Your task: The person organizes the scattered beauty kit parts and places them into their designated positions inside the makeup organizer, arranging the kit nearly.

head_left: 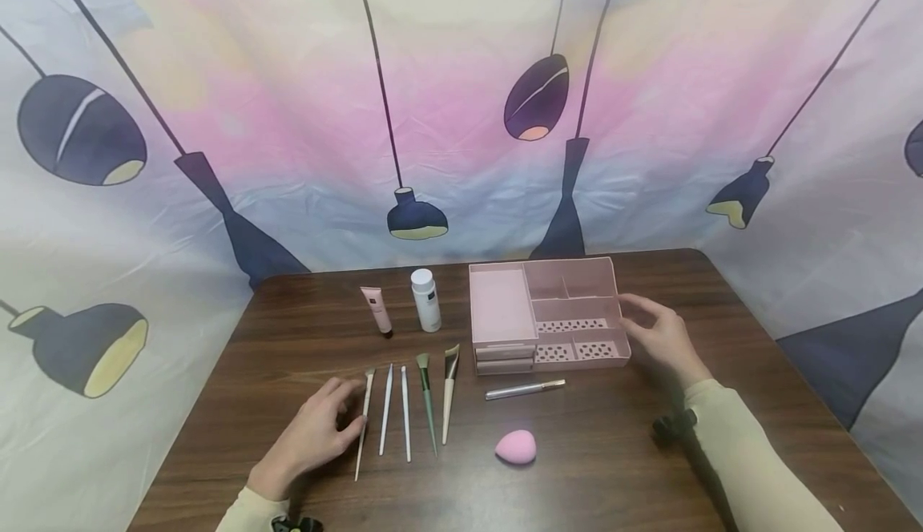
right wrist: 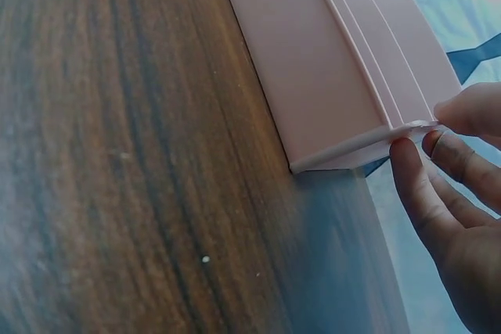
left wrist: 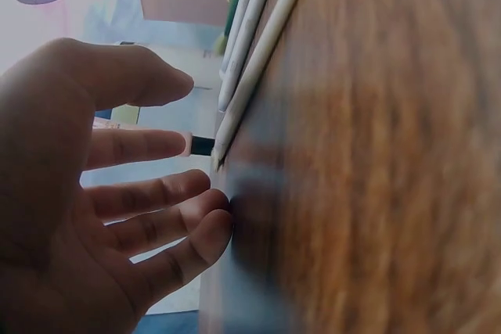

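Note:
My left hand point(head_left: 310, 436) is beside the leftmost thin brush point(head_left: 365, 420), fingers loosely bent and apart. In the left wrist view this hand point(left wrist: 133, 185) holds nothing, and the brush point(left wrist: 254, 72) lies past the fingertips. At the right side of a pink organizer point(head_left: 505, 304) is my right hand point(head_left: 665, 341). The right wrist view shows its fingers point(right wrist: 462, 170) at the organizer's point(right wrist: 313, 52) side edge, with digits on both sides of the rim. The organizer stands upright on the table, its compartments showing no items.
Right of the left hand lie two thin white brushes point(head_left: 406, 416), a green brush point(head_left: 428, 404) and a wide brush point(head_left: 449, 404). A pink tube point(head_left: 377, 309) and white bottle point(head_left: 427, 304) are behind. A silver pen-like item point(head_left: 522, 390) and pink sponge point(head_left: 516, 447) lie before the organizer.

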{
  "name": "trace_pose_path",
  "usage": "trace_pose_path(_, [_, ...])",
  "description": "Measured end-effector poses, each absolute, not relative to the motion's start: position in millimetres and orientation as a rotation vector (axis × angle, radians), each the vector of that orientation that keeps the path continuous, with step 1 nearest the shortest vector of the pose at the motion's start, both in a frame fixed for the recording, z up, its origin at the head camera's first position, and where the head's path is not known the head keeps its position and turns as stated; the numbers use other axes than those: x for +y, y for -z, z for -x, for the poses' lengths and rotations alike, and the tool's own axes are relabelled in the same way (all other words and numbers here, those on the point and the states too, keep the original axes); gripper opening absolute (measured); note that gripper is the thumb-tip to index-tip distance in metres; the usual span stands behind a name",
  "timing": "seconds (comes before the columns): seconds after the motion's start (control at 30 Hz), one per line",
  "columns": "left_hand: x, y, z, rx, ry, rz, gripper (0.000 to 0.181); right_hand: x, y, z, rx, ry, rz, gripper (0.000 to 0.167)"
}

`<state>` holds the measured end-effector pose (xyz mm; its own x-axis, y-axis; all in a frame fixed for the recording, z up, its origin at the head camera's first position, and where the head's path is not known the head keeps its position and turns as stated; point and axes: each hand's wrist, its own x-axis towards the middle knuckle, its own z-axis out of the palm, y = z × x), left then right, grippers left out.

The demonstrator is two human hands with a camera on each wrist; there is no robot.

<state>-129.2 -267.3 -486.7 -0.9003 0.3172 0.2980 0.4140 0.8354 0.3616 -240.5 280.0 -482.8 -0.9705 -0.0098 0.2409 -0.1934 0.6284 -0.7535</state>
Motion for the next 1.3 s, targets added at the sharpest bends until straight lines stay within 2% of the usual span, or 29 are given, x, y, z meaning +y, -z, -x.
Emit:
trace_pose_path(0.83, [-260.3, 484.8, 130.4, -2.9, 0.63, 0.493, 0.049, 280.1, 483.7, 240.5, -2.615, -1.263, -0.179, 0.041])
trace_pose_path(1.3, [-217.6, 463.1, 136.0, -2.894, 0.641, 0.643, 0.05, 278.9, 485.2, 240.3, -2.61, -1.25, -0.18, 0.041])
